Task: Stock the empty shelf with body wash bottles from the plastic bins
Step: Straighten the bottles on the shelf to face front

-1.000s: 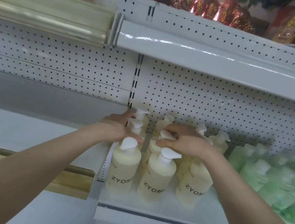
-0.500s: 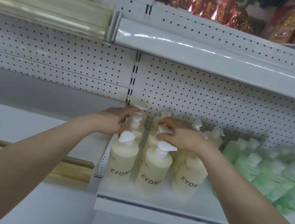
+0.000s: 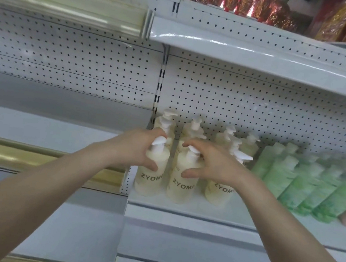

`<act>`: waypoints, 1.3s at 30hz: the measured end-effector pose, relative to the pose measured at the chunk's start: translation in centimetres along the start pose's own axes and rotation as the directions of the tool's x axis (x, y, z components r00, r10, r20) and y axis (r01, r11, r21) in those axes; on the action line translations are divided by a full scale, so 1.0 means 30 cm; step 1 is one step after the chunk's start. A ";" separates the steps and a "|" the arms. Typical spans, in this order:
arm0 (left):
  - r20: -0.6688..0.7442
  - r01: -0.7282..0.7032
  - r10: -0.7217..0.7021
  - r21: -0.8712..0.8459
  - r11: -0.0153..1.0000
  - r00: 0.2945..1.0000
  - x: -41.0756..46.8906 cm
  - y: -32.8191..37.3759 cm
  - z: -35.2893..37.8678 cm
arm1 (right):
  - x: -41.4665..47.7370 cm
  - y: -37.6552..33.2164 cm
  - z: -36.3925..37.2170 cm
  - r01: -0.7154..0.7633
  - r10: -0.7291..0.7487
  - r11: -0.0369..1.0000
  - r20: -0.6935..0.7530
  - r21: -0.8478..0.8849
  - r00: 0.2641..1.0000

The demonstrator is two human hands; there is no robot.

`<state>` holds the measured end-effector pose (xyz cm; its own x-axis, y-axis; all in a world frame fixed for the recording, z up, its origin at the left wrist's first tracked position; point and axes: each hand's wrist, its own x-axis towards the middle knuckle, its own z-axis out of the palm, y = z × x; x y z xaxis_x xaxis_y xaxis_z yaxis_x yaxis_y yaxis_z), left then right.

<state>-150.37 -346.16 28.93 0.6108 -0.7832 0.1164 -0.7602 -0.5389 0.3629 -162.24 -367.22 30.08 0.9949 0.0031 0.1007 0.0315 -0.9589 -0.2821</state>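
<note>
Several cream body wash bottles with white pump tops stand in rows on the white shelf (image 3: 233, 219). My left hand (image 3: 134, 147) grips the front left cream bottle (image 3: 149, 178) at its neck and shoulder. My right hand (image 3: 209, 162) curls round the front middle cream bottle (image 3: 180, 187) beside it. A third front cream bottle (image 3: 220, 193) stands just right, partly behind my right wrist. Both gripped bottles stand upright on the shelf. No plastic bin is in view.
Several green bottles (image 3: 306, 185) fill the shelf to the right. A pegboard back wall (image 3: 259, 107) rises behind. The shelf above (image 3: 256, 56) overhangs, with red and gold wrapped goods (image 3: 263, 5) on top. A gold-edged shelf (image 3: 41, 161) runs to the left.
Both hands have come forward from the pump tops of the rear bottles to the front two bottles and closed round them. The view has tilted slightly.
</note>
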 end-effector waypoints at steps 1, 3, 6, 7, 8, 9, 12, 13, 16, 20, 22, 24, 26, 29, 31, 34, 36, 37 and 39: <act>-0.006 0.009 -0.009 -0.021 1.000 1.000 -0.001 0.000 0.005 | -0.001 -0.007 0.010 -0.018 0.018 1.000 -0.025 -0.010 1.000; -0.003 0.013 -0.014 -0.089 0.996 1.000 -0.001 -0.005 0.014 | -0.002 -0.016 0.023 -0.046 0.045 0.999 -0.036 -0.023 0.998; 0.010 0.020 -0.019 -0.176 0.984 1.000 -0.003 -0.012 0.016 | -0.007 -0.020 0.020 -0.051 0.051 0.999 -0.006 -0.012 0.999; 0.014 0.025 -0.022 -0.191 0.981 1.000 -0.002 -0.012 0.016 | -0.007 -0.020 0.018 -0.054 0.054 0.999 -0.002 0.004 0.999; 0.016 0.032 -0.030 -0.197 0.980 0.999 -0.001 -0.011 0.016 | -0.007 -0.017 0.019 -0.061 0.061 0.998 0.002 0.021 0.998; 0.017 0.044 -0.041 -0.194 0.980 0.999 -0.002 -0.009 0.018 | -0.008 -0.016 0.021 -0.073 0.073 0.997 0.008 0.034 0.997; -0.014 0.063 -0.065 -0.130 0.990 0.998 -0.015 -0.004 0.027 | -0.037 -0.013 0.011 -0.087 0.088 0.992 -0.013 0.087 0.996; -0.047 0.047 -0.052 -0.098 0.994 0.998 -0.022 0.000 0.028 | -0.055 -0.008 -0.006 -0.082 0.089 0.990 -0.058 0.115 0.994; -0.209 -0.067 0.067 0.010 0.998 0.976 -0.040 0.037 0.025 | -0.105 0.059 -0.081 -0.071 0.095 0.994 -0.302 0.088 0.949; -0.363 -0.122 0.171 0.152 0.981 0.916 -0.011 0.144 0.034 | -0.116 0.209 -0.162 -0.235 0.211 0.972 -0.413 -0.006 0.886; -0.371 -0.135 0.204 0.203 0.970 0.906 0.034 0.200 0.049 | -0.098 0.266 -0.184 -0.273 0.246 0.962 -0.372 -0.022 0.895; -0.353 -0.116 0.193 0.227 0.967 0.916 0.102 0.234 0.059 | -0.061 0.308 -0.201 -0.298 0.271 0.954 -0.314 -0.039 0.910; -0.330 -0.059 0.134 0.226 0.972 0.935 0.181 0.252 0.057 | -0.005 0.348 -0.216 -0.314 0.293 0.948 -0.259 -0.046 0.920; -0.260 0.068 -0.016 0.193 0.979 0.966 0.291 0.263 0.045 | 0.095 0.404 -0.227 -0.276 0.266 0.961 -0.190 -0.026 0.945; -0.184 0.137 -0.104 0.176 0.975 0.977 0.340 0.262 0.041 | 0.153 0.427 -0.225 -0.231 0.224 0.972 -0.148 -0.029 0.963; -0.132 0.203 -0.180 0.191 0.960 0.975 0.366 0.270 0.047 | 0.233 0.449 -0.221 -0.214 0.212 0.976 -0.058 -0.034 0.976; -0.101 0.227 -0.211 0.179 0.957 0.972 0.362 0.284 0.057 | 0.277 0.457 -0.226 -0.271 0.271 0.963 0.021 0.008 0.962; -0.079 0.228 -0.217 0.163 0.960 0.973 0.358 0.288 0.061 | 0.292 0.456 -0.227 -0.294 0.294 0.956 0.049 0.006 0.955; -0.050 0.229 -0.225 0.123 0.966 0.973 0.349 0.289 0.065 | 0.322 0.452 -0.225 -0.304 0.308 0.951 0.073 -0.059 0.949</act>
<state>-151.00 -359.64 31.51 0.7761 -0.6258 0.0776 -0.6214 -0.7379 0.2634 -152.84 -382.12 33.68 0.9604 -0.2717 -0.0613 -0.2784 -0.9294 -0.2422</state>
